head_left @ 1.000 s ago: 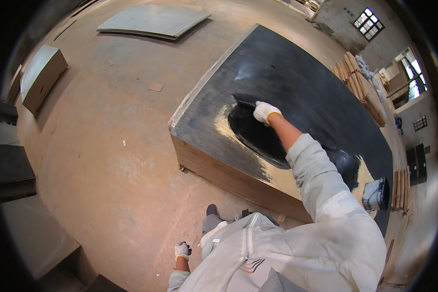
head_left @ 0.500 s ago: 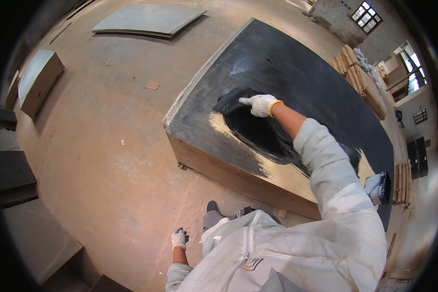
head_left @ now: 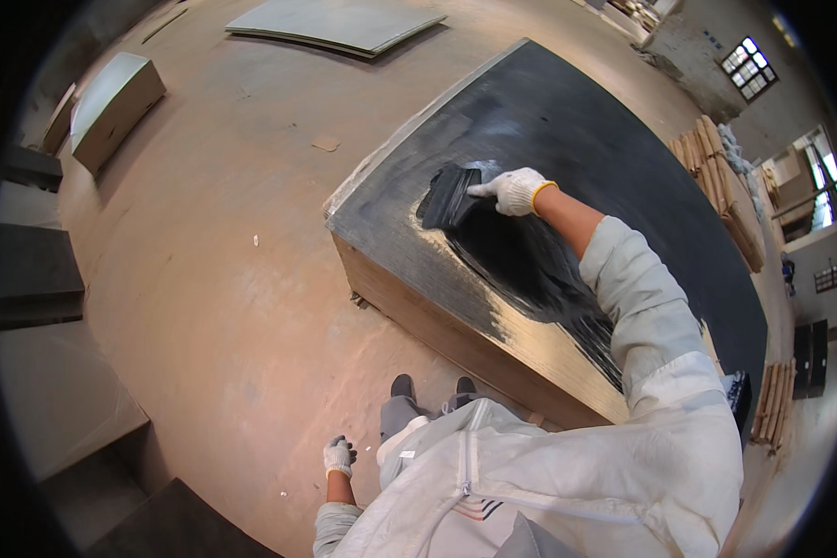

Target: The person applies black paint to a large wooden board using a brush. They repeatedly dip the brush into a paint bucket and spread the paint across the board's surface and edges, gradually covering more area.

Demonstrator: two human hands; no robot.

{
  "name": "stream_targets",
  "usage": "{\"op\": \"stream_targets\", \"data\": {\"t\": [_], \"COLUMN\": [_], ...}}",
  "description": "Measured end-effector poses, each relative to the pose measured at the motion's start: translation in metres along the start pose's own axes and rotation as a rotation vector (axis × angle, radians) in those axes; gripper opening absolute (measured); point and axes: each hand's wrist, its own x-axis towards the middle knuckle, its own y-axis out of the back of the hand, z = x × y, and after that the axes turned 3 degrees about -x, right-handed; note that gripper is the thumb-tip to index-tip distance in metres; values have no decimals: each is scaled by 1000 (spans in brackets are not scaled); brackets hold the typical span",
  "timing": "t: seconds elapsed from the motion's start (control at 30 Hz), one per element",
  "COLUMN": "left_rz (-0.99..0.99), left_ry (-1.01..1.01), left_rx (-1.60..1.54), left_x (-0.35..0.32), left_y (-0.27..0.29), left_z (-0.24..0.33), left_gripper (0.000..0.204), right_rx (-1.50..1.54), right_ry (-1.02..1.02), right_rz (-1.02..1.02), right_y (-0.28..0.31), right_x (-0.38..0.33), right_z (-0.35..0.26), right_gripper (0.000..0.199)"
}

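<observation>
My right hand (head_left: 521,192), in a white knit glove with a yellow cuff, grips a wide flat scraper (head_left: 452,197) smeared with black. The scraper rests on the wet black coating (head_left: 507,251) near the left end of a thick stack of boards (head_left: 614,139). Bare yellowish wood (head_left: 530,337) shows along the near edge of the top board. Down at my side hangs my left hand (head_left: 339,454), gloved, with dark-stained fingertips. Its fingers are loosely bent and apart, with nothing visible in them. Behind my right sleeve, a black-stained container (head_left: 738,398) is mostly hidden.
Grey sheets (head_left: 335,26) lie on the floor at the far left, with another board stack (head_left: 112,107) farther left. Dark and grey stacks (head_left: 37,274) line the left side. Bundled wood strips (head_left: 716,177) lie beyond the boards at right. A cardboard scrap (head_left: 325,144) lies on the floor.
The view has shifted, so the scene sits farther right. The scraper's broad face now shows left of my right hand, where only dark smear was distinct before. My left hand still hangs low.
</observation>
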Motion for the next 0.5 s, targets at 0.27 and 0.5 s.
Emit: {"op": "stream_targets", "data": {"t": [0.27,0.5], "left_rz": [77,135], "left_ry": [35,32], "left_rx": [-62,41], "left_x": [-74,-135], "left_y": [-37,-75], "left_z": [-85,-161], "left_gripper": [36,34], "right_rx": [-26,-91], "right_ry": [309,182], "right_rz": [27,-7], "right_y": [-18,-95], "right_x": [-47,-123], "right_z": [-38,94], "right_gripper": [53,60]}}
